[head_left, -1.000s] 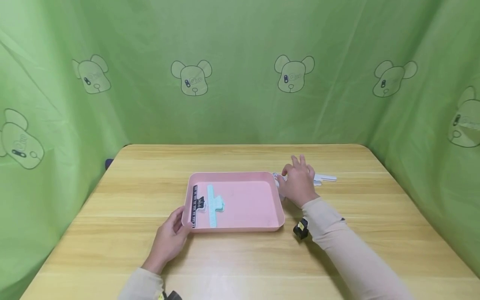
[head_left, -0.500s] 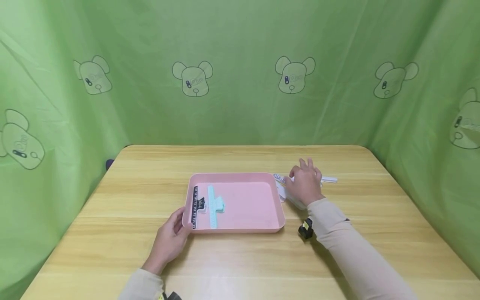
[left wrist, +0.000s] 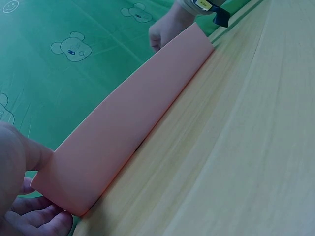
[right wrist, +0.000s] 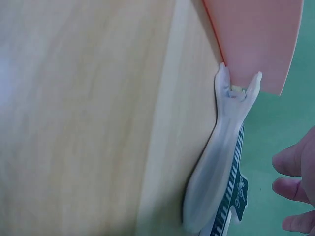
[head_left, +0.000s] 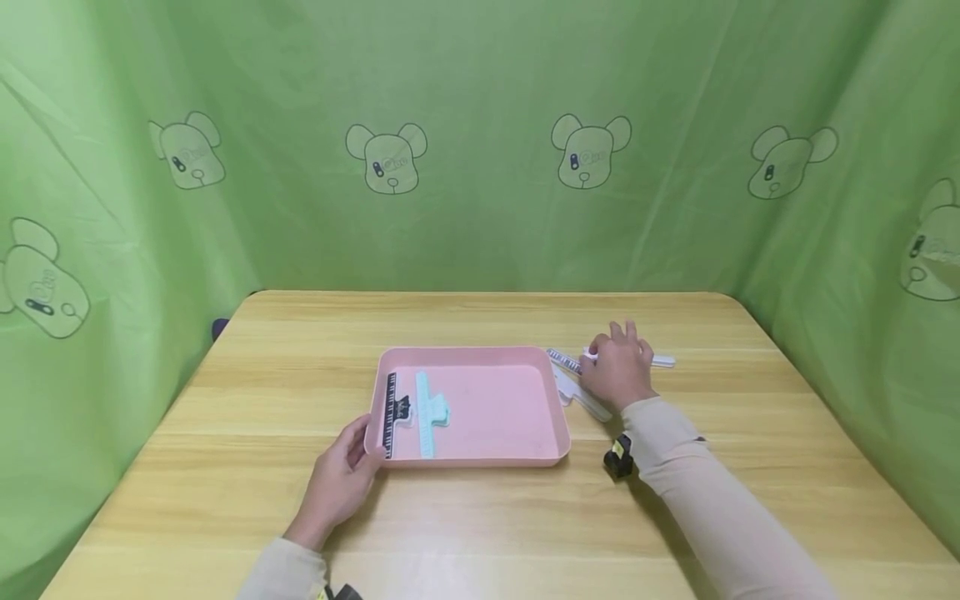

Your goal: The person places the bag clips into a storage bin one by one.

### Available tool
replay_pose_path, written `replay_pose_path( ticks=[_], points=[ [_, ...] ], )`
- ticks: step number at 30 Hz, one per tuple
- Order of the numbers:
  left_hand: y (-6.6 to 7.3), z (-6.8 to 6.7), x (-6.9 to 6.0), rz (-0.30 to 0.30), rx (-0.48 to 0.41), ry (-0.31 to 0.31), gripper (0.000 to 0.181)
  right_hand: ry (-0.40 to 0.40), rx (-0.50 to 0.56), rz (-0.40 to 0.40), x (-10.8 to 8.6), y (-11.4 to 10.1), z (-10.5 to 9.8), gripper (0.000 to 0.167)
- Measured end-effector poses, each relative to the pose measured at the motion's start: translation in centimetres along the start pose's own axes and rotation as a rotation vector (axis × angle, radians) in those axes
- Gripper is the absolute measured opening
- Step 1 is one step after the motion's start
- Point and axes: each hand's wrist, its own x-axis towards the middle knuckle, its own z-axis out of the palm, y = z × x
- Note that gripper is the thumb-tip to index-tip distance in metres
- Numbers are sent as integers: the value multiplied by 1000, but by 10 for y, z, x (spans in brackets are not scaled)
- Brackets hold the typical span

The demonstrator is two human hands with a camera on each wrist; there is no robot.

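Note:
My left hand [head_left: 342, 481] grips the near left corner of a pink tray [head_left: 472, 462], thumb at the rim and fingers outside. Inside the tray lie a black piano-key clip [head_left: 389, 415] and a mint clip [head_left: 425, 415], side by side at the left. Beyond the tray's right wall, my right hand [head_left: 618, 371] hovers over more clips. Its fingers look bent and spread apart in the right wrist view, with nothing seen between them. Below it are a white clip [right wrist: 216, 147] and a piano-key clip [right wrist: 226, 199]. Another white clip [head_left: 663, 361] is partly hidden by the hand.
The wooden table [head_left: 480, 533] extends around the tray. A green curtain [head_left: 480, 233] with bear-head drawings encloses its back and sides. Black devices, one at the right wrist [head_left: 618, 458], are strapped to both wrists.
My right hand has shifted to the right, away from the tray, uncovering more of the white clip and the piano-key clip. My left hand stays on the tray.

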Motion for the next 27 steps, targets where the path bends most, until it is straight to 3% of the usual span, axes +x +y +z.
replay_pose_path(
  ticks=[15, 27],
  points=[
    [1, 0, -1, -4, -5, 0, 57, -118, -66, 57, 1, 10, -5, 36],
    [-1, 1, 0, -11, -11, 4, 57, -167, -73, 84, 5, 18, -1, 46]
  ],
)
